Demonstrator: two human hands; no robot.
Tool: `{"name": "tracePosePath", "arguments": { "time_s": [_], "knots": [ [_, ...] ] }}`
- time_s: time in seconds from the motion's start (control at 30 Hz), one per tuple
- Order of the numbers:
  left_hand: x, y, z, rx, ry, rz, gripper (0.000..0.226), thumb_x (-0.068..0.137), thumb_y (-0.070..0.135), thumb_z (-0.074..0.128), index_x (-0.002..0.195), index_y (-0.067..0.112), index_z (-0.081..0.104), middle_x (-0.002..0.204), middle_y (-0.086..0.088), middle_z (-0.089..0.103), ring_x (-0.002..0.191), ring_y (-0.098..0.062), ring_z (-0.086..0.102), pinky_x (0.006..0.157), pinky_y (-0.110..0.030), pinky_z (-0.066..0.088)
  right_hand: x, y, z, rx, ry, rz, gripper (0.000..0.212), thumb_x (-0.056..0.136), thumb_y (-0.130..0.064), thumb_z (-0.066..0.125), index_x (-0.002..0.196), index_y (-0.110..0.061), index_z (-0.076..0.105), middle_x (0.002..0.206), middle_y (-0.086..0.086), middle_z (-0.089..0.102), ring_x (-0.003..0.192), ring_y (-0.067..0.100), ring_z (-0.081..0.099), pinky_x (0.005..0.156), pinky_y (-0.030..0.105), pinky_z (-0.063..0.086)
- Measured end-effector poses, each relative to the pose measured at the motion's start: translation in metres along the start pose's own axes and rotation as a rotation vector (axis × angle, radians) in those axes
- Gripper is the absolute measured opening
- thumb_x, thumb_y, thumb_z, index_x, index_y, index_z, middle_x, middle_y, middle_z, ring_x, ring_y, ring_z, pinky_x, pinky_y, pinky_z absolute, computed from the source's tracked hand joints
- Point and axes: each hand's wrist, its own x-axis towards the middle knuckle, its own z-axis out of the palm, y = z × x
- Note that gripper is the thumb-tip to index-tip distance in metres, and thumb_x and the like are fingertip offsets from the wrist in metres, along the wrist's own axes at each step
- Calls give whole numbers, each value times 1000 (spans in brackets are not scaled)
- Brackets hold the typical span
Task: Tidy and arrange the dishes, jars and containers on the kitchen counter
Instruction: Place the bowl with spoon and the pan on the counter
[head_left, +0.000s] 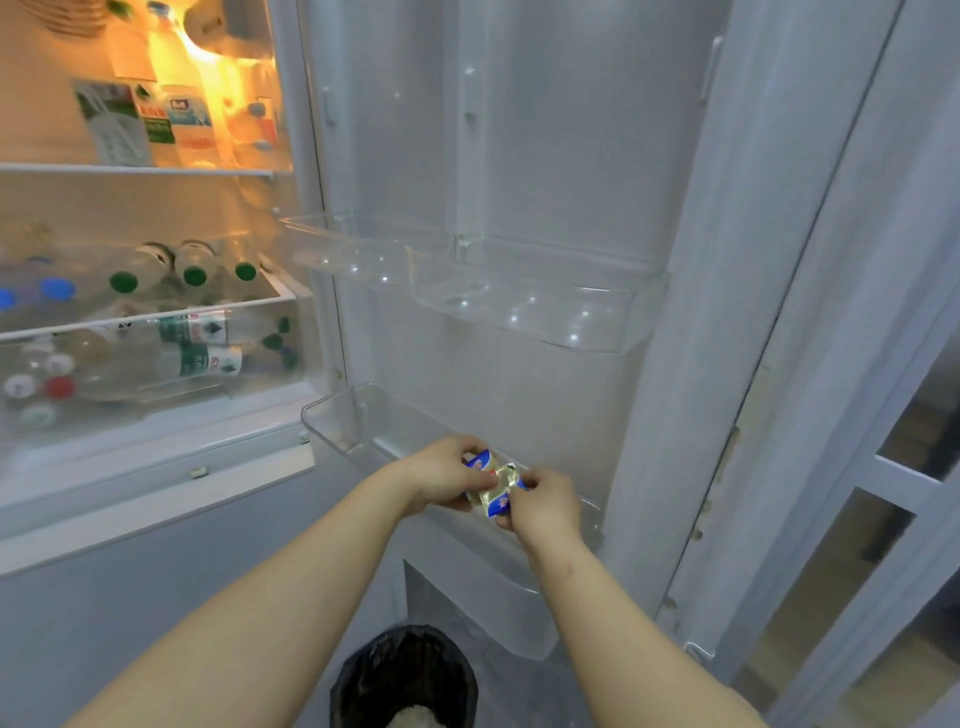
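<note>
Small gold-foil packet with blue-white label (496, 486) lower centre, pinched between left hand (441, 478) and right hand (545, 501) fingers (over clear door bin (343, 421)).

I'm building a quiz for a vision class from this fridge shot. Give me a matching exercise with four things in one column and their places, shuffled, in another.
Things
1. packet
2. bin
3. green-capped bottles
4. egg tray

Places
A. lying on a fridge shelf
B. held by the left hand and right hand
C. fixed to the door, above both hands
D. lowest in view, below both hands

Pairs: 1-B, 2-D, 3-A, 4-C
</note>
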Motion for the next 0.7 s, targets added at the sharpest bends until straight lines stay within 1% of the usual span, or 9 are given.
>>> {"name": "tracePosePath", "arguments": {
  "time_s": [0.1,0.17,0.23,0.3,0.37,0.4,0.47,0.57,0.7],
  "knots": [
    [-16,3,-1,-12,74,20,33,91,7,58,123,9,49,102,-9,55,85,-20,56,66,-21,51,-8,-4,1,78,-20,-34,34,82,9,37,96,-3,66,89,15,66,74,31,65,74,38,56],
    [-26,2,-3,-37,123,24,37,91,7,57,126,7,48,105,-11,54,80,-18,57,62,-19,51,-12,-5,5,119,-40,-39,40,85,7,34,112,-7,61,98,14,65,71,29,64,71,34,57],
    [-38,-1,-5,-92,200,27,36,91,6,56,126,7,47,102,-11,56,71,-12,56,58,-17,51,-16,-4,10,94,-37,-84,38,88,1,35,116,-15,54,107,11,63,82,29,64,79,37,55],
    [-50,-5,-6,-203,289,30,33,91,6,54,123,8,47,91,-8,58,68,-12,56,61,-20,52,-19,-3,14,56,18,-145,37,89,-5,38,121,-11,56,112,12,64,100,31,62,91,42,49],
    [-63,-8,-9,-326,369,23,29,91,7,54,119,10,45,82,-4,57,66,-12,56,64,-23,52,-28,-5,15,55,75,-185,31,90,-9,41,115,-13,59,107,11,66,97,29,60,83,34,47],
    [-66,-9,-9,-367,395,18,26,91,7,54,116,12,45,81,-3,57,66,-12,56,64,-23,51,-30,-6,14,62,85,-208,28,91,-9,43,112,-14,60,103,9,66,92,26,59,78,30,43],
    [-80,-11,-12,-421,477,26,25,91,7,54,113,13,46,85,-6,58,66,-12,55,61,-21,51,-41,-9,14,65,46,-284,23,91,-9,46,108,-13,61,93,4,63,85,22,55,73,26,39],
    [-94,-10,-17,-458,559,45,24,90,8,54,112,13,47,99,-12,59,68,-13,56,61,-21,52,-56,-14,15,51,-13,-362,18,90,-9,48,102,-16,60,87,0,61,82,20,55,72,25,39],
    [-113,1,-23,-483,566,114,24,89,7,53,111,15,47,93,-7,61,69,-13,57,68,-24,53,-68,-29,17,92,-8,-386,18,89,-8,48,99,-18,60,85,0,61,83,20,56,74,26,40]
  ]
}}
